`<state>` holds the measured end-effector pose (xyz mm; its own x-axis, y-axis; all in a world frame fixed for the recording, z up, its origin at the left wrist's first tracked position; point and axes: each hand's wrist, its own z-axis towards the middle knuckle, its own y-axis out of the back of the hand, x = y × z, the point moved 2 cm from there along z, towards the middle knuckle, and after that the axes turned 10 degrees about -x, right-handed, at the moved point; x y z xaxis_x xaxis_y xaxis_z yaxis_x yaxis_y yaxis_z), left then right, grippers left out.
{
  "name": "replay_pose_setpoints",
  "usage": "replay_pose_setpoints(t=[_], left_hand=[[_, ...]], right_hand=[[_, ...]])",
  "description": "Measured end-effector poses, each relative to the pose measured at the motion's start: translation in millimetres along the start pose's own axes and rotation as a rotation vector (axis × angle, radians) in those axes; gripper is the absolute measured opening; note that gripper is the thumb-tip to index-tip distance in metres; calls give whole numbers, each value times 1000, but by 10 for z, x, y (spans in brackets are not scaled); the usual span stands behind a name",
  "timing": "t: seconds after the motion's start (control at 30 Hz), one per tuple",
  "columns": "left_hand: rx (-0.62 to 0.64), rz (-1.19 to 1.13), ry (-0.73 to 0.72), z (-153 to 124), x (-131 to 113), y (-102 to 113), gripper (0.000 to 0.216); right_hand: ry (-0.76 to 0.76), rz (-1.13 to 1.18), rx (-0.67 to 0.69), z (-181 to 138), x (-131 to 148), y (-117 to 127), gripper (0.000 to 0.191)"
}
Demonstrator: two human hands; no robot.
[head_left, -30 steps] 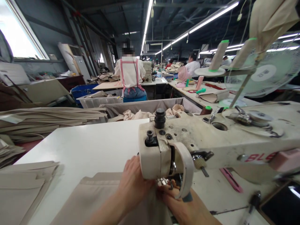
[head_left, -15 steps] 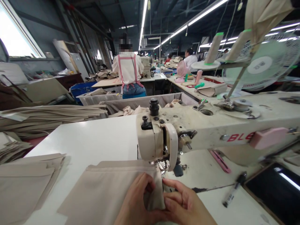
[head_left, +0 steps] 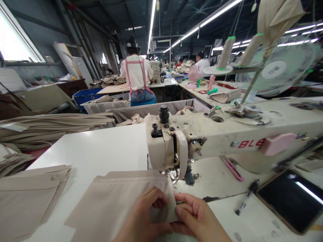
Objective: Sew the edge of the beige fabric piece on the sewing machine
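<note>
A beige fabric piece (head_left: 113, 201) lies flat on the white table (head_left: 101, 151) in front of the sewing machine head (head_left: 171, 148). My left hand (head_left: 145, 218) presses on the fabric's right edge with fingers curled over it. My right hand (head_left: 199, 218) pinches the same edge from the right, just below the presser foot (head_left: 176, 174). Both hands touch each other at the cloth's corner.
A stack of beige pieces (head_left: 27, 195) lies at the left, with more piles (head_left: 55, 126) behind. A pen (head_left: 246, 201), a pink tool (head_left: 232, 169) and a dark tablet (head_left: 290, 200) lie at the right. A fan (head_left: 280, 72) and thread cones (head_left: 225, 52) stand behind. Other people work at far tables.
My hands have drawn back from under the machine head toward me, bringing the fabric's edge with them; the view has pulled back and risen slightly.
</note>
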<state>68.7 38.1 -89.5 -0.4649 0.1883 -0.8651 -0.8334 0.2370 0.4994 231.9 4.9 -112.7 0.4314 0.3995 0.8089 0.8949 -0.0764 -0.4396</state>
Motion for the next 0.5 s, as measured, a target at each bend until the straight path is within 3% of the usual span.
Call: replay_pose_setpoints(t=[0.33,0.5], left_hand=[[49,-182,43,46,6,160,38],[62,-83,-27,-16,-97,141,33]], right_hand=[[-55,-119,-15,12,72,16,55],[-61,-138,-40,2,94,-9,47]])
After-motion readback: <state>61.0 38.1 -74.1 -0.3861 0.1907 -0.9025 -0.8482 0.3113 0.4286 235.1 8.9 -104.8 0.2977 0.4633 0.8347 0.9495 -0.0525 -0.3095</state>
